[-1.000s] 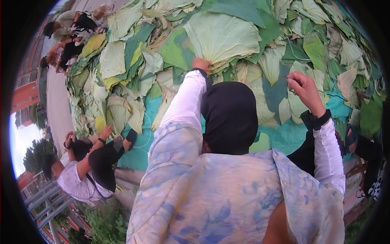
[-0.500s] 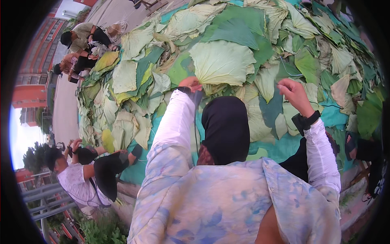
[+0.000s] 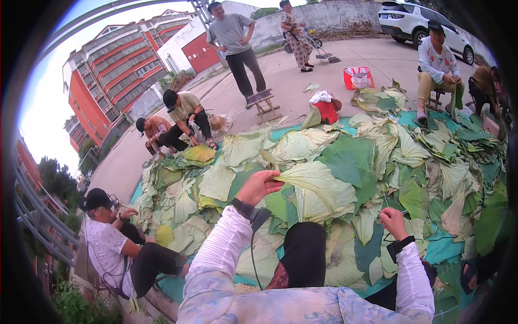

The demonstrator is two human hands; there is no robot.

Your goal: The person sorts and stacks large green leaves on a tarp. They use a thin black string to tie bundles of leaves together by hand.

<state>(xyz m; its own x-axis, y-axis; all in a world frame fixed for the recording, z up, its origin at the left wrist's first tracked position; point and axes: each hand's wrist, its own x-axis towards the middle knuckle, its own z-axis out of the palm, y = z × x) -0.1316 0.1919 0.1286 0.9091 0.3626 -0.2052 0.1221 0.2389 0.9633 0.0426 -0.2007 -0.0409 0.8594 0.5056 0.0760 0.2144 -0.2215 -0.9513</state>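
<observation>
Right now your left hand [image 3: 261, 187] pinches the pale leaf [image 3: 324, 186] by its narrow end, over the big leaf pile [image 3: 216, 183]. Your right hand [image 3: 394, 222] has its fingers bent in, but I can't tell if they hold anything. Your dark knee [image 3: 305, 254] sticks up between your arms, and a red bag [image 3: 327, 111] and small stool [image 3: 263, 102] stand past the pile.

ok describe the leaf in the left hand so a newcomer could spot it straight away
Start at the big heap of leaves spread on the teal sheet. Near its middle, the person's left hand pinches a pale green, fan-shaped leaf at its narrow end. Its neighbours simply lie on the heap, while this one fans out rightward from that hand.
</observation>
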